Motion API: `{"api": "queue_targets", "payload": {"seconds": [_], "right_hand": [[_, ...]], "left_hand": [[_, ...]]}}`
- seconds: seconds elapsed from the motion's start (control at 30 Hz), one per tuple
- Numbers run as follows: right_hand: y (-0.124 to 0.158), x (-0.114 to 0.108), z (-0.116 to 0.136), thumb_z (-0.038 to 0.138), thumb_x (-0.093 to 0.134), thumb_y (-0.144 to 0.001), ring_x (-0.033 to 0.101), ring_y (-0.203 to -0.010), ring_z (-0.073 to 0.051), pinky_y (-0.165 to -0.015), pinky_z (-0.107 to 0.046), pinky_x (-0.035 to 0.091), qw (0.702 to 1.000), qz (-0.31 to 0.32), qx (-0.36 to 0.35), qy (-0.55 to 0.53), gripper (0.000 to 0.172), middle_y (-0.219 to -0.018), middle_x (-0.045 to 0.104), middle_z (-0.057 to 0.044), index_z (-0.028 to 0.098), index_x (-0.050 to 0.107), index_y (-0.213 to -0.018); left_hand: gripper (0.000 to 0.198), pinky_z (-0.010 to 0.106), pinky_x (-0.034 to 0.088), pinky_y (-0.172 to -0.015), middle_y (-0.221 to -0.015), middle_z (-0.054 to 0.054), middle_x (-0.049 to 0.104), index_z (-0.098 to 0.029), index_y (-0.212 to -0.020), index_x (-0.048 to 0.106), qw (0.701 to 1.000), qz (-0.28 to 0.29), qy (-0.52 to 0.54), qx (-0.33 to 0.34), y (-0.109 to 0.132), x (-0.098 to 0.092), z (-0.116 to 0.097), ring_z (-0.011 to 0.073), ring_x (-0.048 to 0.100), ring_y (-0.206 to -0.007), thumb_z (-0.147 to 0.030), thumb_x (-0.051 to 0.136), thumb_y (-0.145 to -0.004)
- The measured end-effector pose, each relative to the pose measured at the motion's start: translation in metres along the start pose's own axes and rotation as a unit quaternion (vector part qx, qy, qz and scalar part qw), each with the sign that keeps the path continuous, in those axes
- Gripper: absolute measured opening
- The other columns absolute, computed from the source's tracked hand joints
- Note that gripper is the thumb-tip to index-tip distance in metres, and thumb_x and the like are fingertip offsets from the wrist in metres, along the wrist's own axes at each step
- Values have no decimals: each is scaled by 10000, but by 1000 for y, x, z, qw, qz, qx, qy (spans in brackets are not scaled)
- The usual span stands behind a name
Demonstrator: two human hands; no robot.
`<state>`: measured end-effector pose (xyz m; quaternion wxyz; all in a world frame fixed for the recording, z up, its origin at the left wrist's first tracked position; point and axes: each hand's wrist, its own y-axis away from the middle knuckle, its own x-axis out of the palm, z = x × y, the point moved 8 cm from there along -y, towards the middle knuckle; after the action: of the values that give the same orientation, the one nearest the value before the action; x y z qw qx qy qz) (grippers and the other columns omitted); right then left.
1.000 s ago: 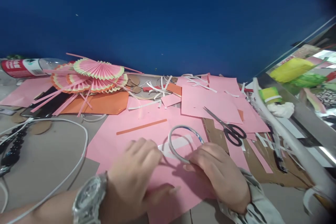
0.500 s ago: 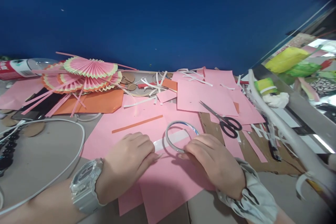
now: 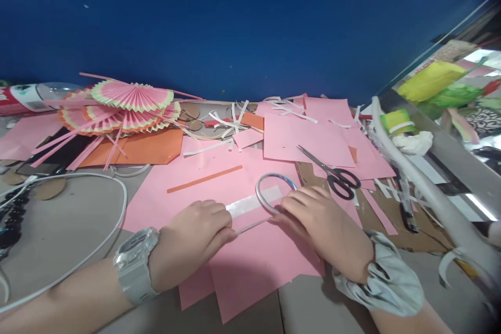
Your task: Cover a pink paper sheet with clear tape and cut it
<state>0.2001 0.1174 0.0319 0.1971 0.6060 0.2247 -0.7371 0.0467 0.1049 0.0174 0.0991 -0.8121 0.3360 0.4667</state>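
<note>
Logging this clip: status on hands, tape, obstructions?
Right hand gripping tape roll. Left hand pinching narrow strip, stretched between. Scissors near right hand, not between.

Pretty much the whole top of the frame is a flat, deep-blue wall, tiny white speck at upper left. Below that it's a matte grey table, thin dark seam at bottom centre. Bright white streak far right, can't tell if it's a reflection.
</note>
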Motion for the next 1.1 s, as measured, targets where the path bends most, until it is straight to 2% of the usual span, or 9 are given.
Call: {"api": "queue_targets", "payload": {"seconds": [0.13,0.3,0.43,0.53,0.7,0.8,0.9,0.97,1.1], "right_hand": [[-1,-6,6,443,518,-851,550,-915,-212,-803,-378,419,999,-20,2,-38,247,-970,619,-56,205,550,-912],[-6,4,50,260,467,-906,490,-1083,-201,-934,-386,362,995,-34,-37,-88,370,-1160,591,-61,188,407,-1264],[-11,21,61,286,455,-915,528,-944,-187,-862,-387,353,991,30,-2,-132,148,-953,630,-15,212,547,-1004],[-15,27,58,318,408,-934,522,-820,-159,-790,-350,356,981,64,19,-181,209,-795,598,6,206,537,-814],[-18,31,55,308,394,-940,496,-775,-151,-782,-339,331,975,77,18,-208,229,-757,580,7,198,522,-784],[-17,33,55,300,397,-939,497,-783,-153,-785,-343,321,974,86,13,-210,223,-774,586,1,193,529,-795],[-16,34,56,281,392,-939,497,-805,-159,-795,-351,313,973,91,1,-213,206,-803,589,-8,192,541,-827],[-15,33,56,263,384,-940,495,-817,-159,-803,-352,310,971,94,-5,-221,198,-820,587,-10,192,541,-843],[-15,27,50,245,350,-949,489,-812,-148,-812,-346,308,967,95,6,-237,223,-803,574,6,199,521,-813]], "left_hand": [[269,262,364,-648,-673,-26,515,-188,-700,498,999,-9,38,-2,-1,0,2,136,490,-668,-264,385,-932],[369,266,368,-657,-653,-24,501,-190,-683,483,997,-16,76,8,1,-3,1,129,474,-637,-274,260,-965],[383,263,367,-662,-652,-32,481,-191,-669,469,996,-24,90,10,3,-4,0,121,475,-642,-279,248,-968],[380,254,369,-647,-648,-37,474,-190,-662,473,995,-29,92,-4,3,-5,4,115,478,-640,-279,259,-964],[401,256,307,-524,-576,-47,381,-196,-625,413,994,-53,62,-69,2,-23,23,117,392,-545,-335,237,-957],[369,262,331,-571,-600,-41,436,-191,-632,436,997,-29,42,-66,4,-35,23,124,435,-583,-347,307,-941],[228,292,394,-671,-784,-13,574,-208,-776,565,999,47,7,-19,10,-32,8,170,527,-758,-407,495,-862],[288,373,412,-807,-1071,29,587,-245,-1020,585,995,72,-68,3,16,-26,-1,250,512,-1003,-425,596,-795],[601,566,216,-1024,-1489,88,265,-251,-1347,395,973,79,-217,-5,27,1,-7,372,203,-1338,-365,605,-795]]}}
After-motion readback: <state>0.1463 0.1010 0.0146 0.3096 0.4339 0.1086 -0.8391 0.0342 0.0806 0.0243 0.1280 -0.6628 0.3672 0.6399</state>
